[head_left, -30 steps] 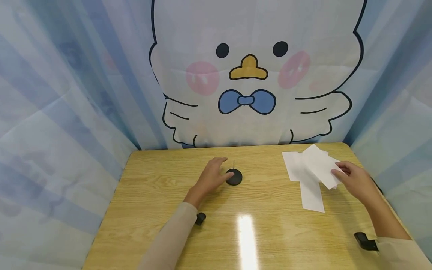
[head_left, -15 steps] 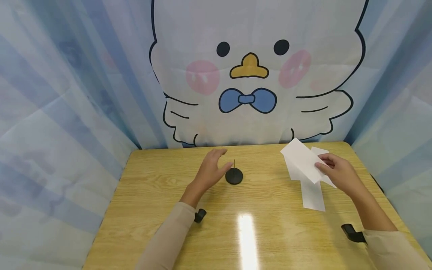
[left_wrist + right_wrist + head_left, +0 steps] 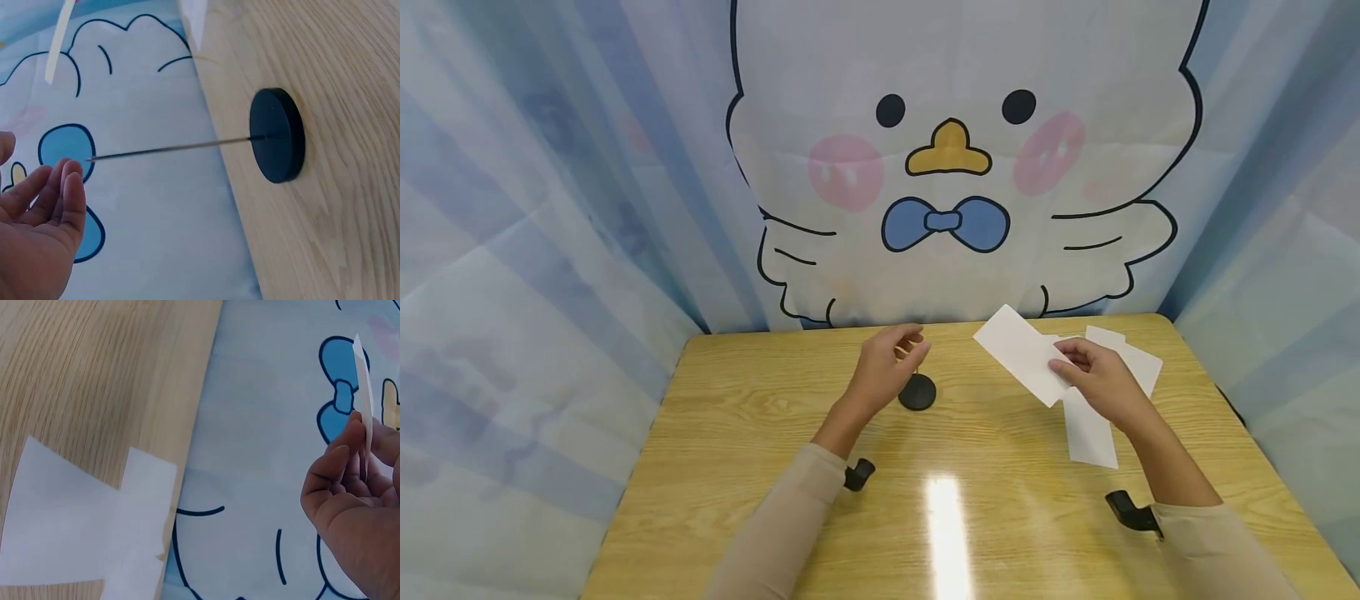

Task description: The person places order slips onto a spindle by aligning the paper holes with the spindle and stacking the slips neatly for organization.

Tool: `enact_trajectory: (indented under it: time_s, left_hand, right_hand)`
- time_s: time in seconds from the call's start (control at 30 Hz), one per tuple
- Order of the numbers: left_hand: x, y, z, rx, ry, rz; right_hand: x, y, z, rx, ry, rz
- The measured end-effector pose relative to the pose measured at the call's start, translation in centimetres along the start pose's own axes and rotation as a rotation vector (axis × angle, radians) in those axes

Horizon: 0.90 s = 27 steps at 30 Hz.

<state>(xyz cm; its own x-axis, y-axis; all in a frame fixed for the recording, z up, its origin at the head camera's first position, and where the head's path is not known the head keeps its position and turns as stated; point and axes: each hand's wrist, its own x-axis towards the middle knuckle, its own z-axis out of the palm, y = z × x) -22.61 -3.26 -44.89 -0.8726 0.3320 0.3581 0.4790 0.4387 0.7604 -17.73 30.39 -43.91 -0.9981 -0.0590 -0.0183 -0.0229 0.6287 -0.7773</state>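
Observation:
A paper spike (image 3: 917, 393) stands upright on the table, with a round black base and a thin metal rod, seen in full in the left wrist view. Near the rod's pointed tip is my left hand (image 3: 878, 371), raised and holding nothing; its fingers (image 3: 74, 200) bend loosely beside the tip. My right hand (image 3: 1105, 385) pinches a white slip of paper (image 3: 1017, 348) by its right end between thumb and fingers, up above the table. Edge-on, the same slip (image 3: 362, 381) shows in the right wrist view. Under the right hand, several white paper slips (image 3: 1090, 437) lie overlapping.
The wooden table (image 3: 737, 500) ends at the back against a curtain (image 3: 955, 283) printed with a cartoon bird. More curtains hang to the left and right. A black wrist mount (image 3: 1131, 512) sticks out below the right wrist, and another mount (image 3: 859, 475) below the left.
My right hand has lifted the paper slip off the pile and carried it left towards the spike. My left hand has shifted slightly up and right, its fingers curling closer to the spike's tip.

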Motion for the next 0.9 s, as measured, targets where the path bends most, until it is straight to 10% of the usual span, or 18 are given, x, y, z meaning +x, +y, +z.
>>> enact_trajectory:
  time_s: [0.33, 0.9]
  left_hand:
    - [1.1, 1.3, 1.0, -0.162, -0.007, -0.071]
    - [1.1, 1.4, 0.8, -0.155, 0.039, -0.118]
  right_hand:
    - [0.6, -1.7, 1.9, 0.076, -0.050, -0.043]
    - [1.1, -3.8, 4.4, 0.128, -0.093, -0.089]
